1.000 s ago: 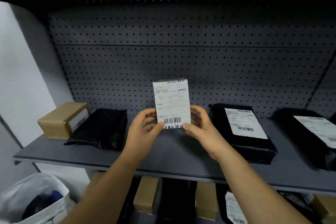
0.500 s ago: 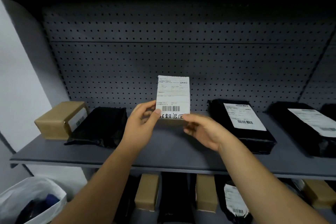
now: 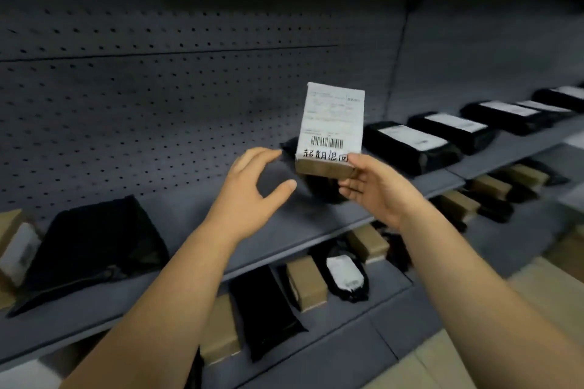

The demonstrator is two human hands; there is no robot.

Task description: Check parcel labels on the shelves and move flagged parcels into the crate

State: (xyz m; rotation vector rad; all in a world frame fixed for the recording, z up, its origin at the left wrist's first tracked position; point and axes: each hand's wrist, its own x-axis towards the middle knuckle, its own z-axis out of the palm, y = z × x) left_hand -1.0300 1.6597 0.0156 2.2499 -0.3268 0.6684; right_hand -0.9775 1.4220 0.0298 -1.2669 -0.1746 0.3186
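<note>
My right hand (image 3: 376, 188) grips a small cardboard parcel (image 3: 328, 133) by its lower right corner and holds it upright above the upper shelf (image 3: 284, 218). The parcel's white label faces me, with a barcode and black handwritten characters along its bottom edge. Just left of the parcel, my left hand (image 3: 252, 189) hovers with fingers spread and touches nothing. No crate is in view.
Black mailer bags (image 3: 407, 145) with white labels line the upper shelf to the right. A black bag (image 3: 91, 246) and a brown box (image 3: 15, 243) lie at the left. Brown boxes (image 3: 306, 283) and black bags sit on the lower shelf. Pegboard backs the shelves.
My left hand has let go of the parcel and opened. Only the right hand holds it now. The view has swung to the right along the shelves.
</note>
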